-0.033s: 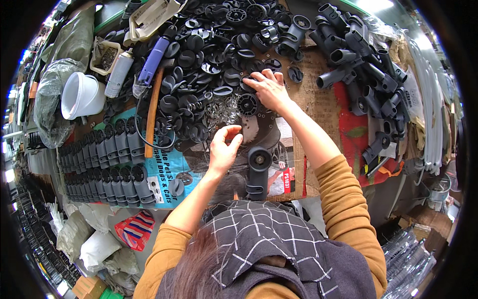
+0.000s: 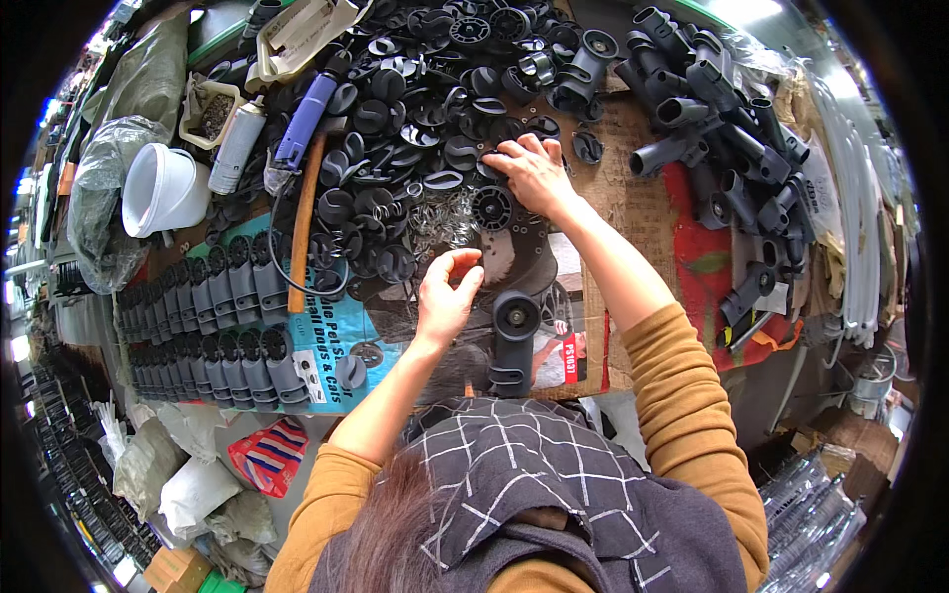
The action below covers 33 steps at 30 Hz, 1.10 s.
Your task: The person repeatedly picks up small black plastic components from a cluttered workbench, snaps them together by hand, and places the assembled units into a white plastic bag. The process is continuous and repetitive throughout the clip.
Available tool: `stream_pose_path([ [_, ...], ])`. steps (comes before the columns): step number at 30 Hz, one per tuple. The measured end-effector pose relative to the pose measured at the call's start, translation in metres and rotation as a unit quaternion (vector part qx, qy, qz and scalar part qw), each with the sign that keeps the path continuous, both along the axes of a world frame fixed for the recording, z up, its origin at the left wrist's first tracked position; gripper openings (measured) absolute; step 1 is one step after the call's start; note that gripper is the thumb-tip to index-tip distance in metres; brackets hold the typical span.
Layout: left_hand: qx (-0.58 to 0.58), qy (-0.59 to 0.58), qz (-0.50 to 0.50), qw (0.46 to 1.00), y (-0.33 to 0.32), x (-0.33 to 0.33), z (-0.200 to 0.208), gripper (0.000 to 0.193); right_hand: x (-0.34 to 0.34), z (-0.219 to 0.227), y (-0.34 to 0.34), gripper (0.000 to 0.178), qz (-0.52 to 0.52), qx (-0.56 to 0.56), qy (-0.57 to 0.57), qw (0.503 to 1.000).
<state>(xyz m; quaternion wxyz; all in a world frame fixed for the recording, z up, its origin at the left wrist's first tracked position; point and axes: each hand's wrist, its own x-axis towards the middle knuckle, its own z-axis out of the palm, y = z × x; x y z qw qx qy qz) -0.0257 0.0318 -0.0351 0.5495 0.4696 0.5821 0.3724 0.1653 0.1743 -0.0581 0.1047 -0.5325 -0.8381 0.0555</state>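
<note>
My right hand (image 2: pixel 534 178) reaches into the near right side of a heap of black round knobs (image 2: pixel 376 114), fingers spread and bent over the parts. Its fingertips touch dark pieces there; nothing clearly shows in its grasp. Just left of it lie a black slotted disc (image 2: pixel 491 208) and a tangle of small metal springs (image 2: pixel 440 219). My left hand (image 2: pixel 450 296) hovers below the springs with thumb and forefinger apart, and I see nothing between them. A dark grey plastic joint housing (image 2: pixel 512 341) stands in front of me, to the right of the left hand, its round opening facing up.
Rows of grey housings (image 2: pixel 227 371) line the left side. A wooden-handled hammer (image 2: pixel 306 222), a purple tool (image 2: pixel 308 119), a spray can (image 2: pixel 237 146) and a white bucket (image 2: pixel 163 193) lie beyond. More black housings (image 2: pixel 712 109) pile up at the right, on cardboard (image 2: pixel 633 227).
</note>
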Motion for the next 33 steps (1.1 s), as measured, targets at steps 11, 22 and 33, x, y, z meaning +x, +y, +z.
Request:
stream_pose_path([
  [11, -0.027, -0.084, 0.027, 0.996, 0.02, 0.001, 0.025, 0.026, -0.007, 0.048, -0.091, 0.028, -0.11, -0.342, 0.707, 0.609],
  [22, -0.108, -0.106, -0.086, 0.985, -0.019, 0.018, 0.049, 0.023, -0.002, 0.074, -0.203, 0.04, -0.204, -0.397, 0.637, 0.628],
  [33, -0.063, 0.168, -0.126, 0.976, -0.047, 0.014, 0.023, 0.032, -0.014, 0.036, -0.235, 0.026, -0.387, -0.286, 0.451, 0.752],
])
